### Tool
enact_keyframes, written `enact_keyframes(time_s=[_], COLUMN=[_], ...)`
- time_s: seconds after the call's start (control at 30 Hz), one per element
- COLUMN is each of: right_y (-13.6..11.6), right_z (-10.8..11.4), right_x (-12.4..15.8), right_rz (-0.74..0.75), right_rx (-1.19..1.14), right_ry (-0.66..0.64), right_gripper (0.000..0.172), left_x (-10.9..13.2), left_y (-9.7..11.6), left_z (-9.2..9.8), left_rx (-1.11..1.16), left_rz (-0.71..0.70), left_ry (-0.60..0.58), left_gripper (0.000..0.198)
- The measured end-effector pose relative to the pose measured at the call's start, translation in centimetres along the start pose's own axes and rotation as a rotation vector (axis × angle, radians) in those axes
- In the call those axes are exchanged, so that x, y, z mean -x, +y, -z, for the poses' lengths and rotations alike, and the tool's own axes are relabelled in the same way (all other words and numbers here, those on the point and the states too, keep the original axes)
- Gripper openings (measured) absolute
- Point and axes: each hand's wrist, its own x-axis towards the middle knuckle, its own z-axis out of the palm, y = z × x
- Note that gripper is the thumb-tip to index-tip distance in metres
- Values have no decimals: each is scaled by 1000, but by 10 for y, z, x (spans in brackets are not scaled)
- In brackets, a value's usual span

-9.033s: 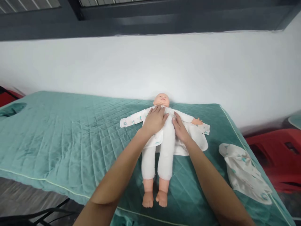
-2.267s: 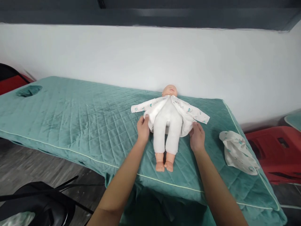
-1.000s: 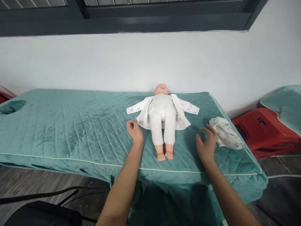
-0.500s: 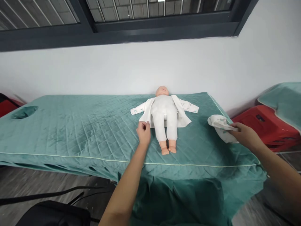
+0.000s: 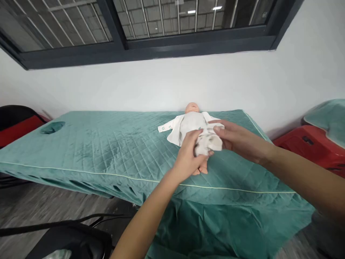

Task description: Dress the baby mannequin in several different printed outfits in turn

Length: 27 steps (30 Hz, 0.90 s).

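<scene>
A baby doll [image 5: 192, 107] lies on its back on the green quilted bed cover [image 5: 113, 151], its head toward the wall. Its white jacket [image 5: 175, 133] is spread open, one printed sleeve out to the left. Above the doll's legs, a bunched white printed baby garment [image 5: 208, 144] is between my hands; its exact shape is hard to make out. My left hand [image 5: 188, 153] grips its left side with thumb and fingers. From the right, my right hand [image 5: 238, 138] pinches its upper edge. The hands and garment hide most of the doll's legs and the right sleeve.
Behind the bed runs a white wall [image 5: 151, 86] below a dark-framed window [image 5: 199, 45]. A red plastic stool [image 5: 307, 147] stands past the bed's right end. At lower left is a black chair [image 5: 78, 239]. A face hole [image 5: 52, 127] marks the bed's left end.
My right hand has brought the white garment from the bed's right side over the doll. My left hand has left the jacket's edge and taken hold of the garment. The view shifted slightly.
</scene>
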Motion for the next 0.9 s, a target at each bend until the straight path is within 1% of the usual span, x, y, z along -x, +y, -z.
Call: enact_keyframes(time_s=[0.03, 0.1, 0.17, 0.23, 0.3, 0.4, 0.47, 0.53, 0.63, 0.73, 0.83, 0.9], right_y=[-4, -9, -14, -22, -34, -54, -66, -77, -92, -106, -119, -126], right_z=[-8, -21, -30, -38, -42, -45, -43, -41, -41, -43, -42, -38], right_x=[-1, -4, -6, -8, -11, -15, -17, -17, -13, -5, 4, 7], right_rz=[90, 269, 419, 556, 670, 770, 799, 800, 745, 690, 662, 602], right_rx=[58, 268, 539, 797, 998, 1147, 1144, 1085, 926, 793, 879, 959], right_ry=[-25, 12, 94, 154, 152, 145, 166, 169, 173, 227, 265, 295], right_gripper=[54, 66, 68, 64, 54, 35, 27, 22, 22, 24, 29, 37], left_x=[-3, -8, -14, -23, -32, -44, -49, -54, -59, -63, -67, -71], left_y=[0, 1, 5, 13, 22, 35, 44, 53, 67, 78, 86, 88], left_z=[7, 23, 40, 55, 67, 83, 90, 94, 97, 98, 98, 99], left_rx=[28, 95, 143, 173, 199, 242, 250, 243, 229, 258, 346, 410], left_rz=[50, 131, 178, 217, 255, 260, 225, 156, 35, -22, -21, -8], left_ry=[60, 137, 119, 50, -8, -70, -101, -92, -10, 65, 182, 270], left_gripper=[55, 42, 32, 29, 32, 35, 33, 30, 30, 38, 44, 45])
